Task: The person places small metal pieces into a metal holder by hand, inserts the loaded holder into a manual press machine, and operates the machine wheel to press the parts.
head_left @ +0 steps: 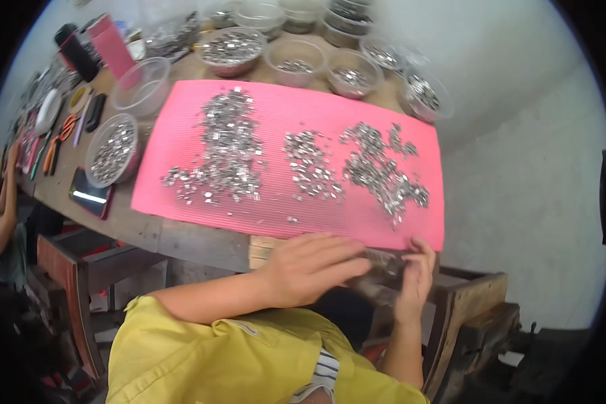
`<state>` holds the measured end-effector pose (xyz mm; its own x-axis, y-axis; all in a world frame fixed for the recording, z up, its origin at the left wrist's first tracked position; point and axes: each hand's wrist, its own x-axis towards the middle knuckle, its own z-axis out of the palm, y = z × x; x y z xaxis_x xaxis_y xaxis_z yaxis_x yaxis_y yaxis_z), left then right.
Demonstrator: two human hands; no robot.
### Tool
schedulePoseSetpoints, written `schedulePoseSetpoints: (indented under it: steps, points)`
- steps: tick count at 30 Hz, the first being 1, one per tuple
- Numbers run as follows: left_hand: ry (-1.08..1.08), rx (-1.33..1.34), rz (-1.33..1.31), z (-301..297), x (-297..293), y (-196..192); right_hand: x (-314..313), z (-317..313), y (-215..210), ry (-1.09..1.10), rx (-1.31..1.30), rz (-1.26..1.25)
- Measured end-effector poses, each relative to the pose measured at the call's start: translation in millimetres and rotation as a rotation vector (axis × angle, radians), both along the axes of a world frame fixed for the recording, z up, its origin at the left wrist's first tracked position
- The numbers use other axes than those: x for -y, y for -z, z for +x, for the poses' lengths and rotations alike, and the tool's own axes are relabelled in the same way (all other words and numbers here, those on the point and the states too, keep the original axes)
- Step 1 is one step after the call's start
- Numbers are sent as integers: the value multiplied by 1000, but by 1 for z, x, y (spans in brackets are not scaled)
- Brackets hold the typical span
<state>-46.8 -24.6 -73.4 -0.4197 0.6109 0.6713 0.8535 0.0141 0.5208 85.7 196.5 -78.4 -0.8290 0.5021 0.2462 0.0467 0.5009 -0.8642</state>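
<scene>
Across the table's near edge my left hand (320, 267) lies with its fingers stretched out to the right and close together, slightly blurred. Beneath it a light wooden block (262, 250) shows at the wrist. My right hand (416, 279) is raised at the near right corner of the pink ribbed mat (276, 219), its fingers loosely bent and apart. Between the hands is a blurred grey-brown patch that I cannot make out. On the mat lie small shiny metal pieces in a large left heap (230, 148), a smaller middle heap (311, 165) and a right heap (384, 168).
Clear tubs of metal pieces (229, 50) line the back, and another tub (113, 151) stands left of the mat. A clear tub (141, 86), phone (89, 193), orange-handled scissors (67, 128) and pink bottle (111, 50) are also left. Another person's arm (8, 195) shows far left.
</scene>
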Motion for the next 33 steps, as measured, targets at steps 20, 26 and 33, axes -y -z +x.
schedulePoseSetpoints:
  steps: [20,26,33]
  points:
    - [-570,656,264,-24,129,1,-8,-13,7,48,187,574]
    - [-830,281,-407,-83,110,-27,-8,-13,11,57,191,613]
    - [-730,126,-472,-75,87,-12,-8,-13,13,56,200,651]
